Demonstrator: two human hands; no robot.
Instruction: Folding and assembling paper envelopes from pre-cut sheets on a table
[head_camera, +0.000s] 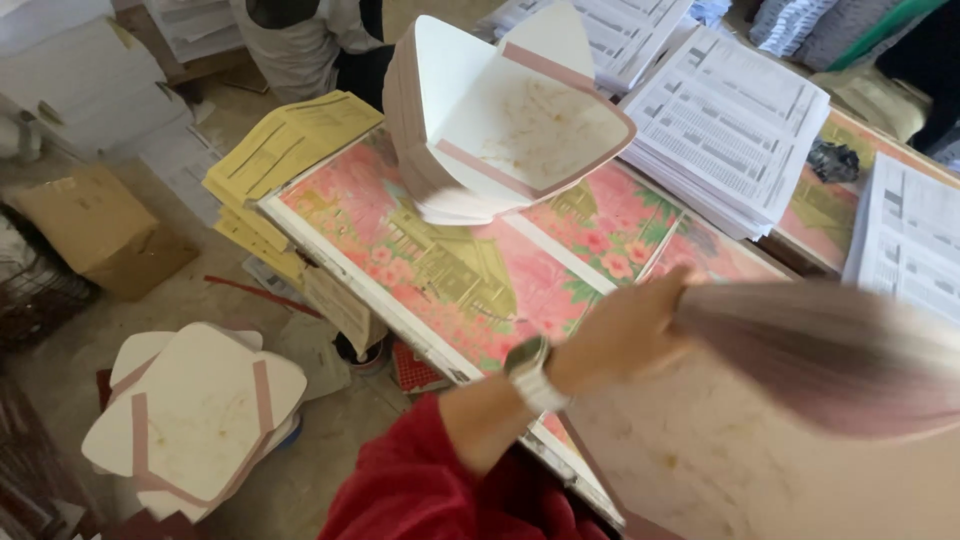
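My left hand (625, 335), in a red sleeve with a wristwatch, is shut on one end of a thick stack of cream sheets with pink edges (830, 350). The stack is motion-blurred and stretches to the right above the table. Under it a large cream marbled sheet (720, 465) lies flat. A tall pile of cut envelope blanks with pink borders (500, 130) stands on the table farther away. My right hand is out of view.
The table has a pink floral picture top (470, 270). It also holds yellow forms (290, 140) and stacks of printed sheets (730, 130). On the floor are more envelope blanks (200, 420) and a cardboard box (100, 230). Another person (310, 40) stands beyond the table.
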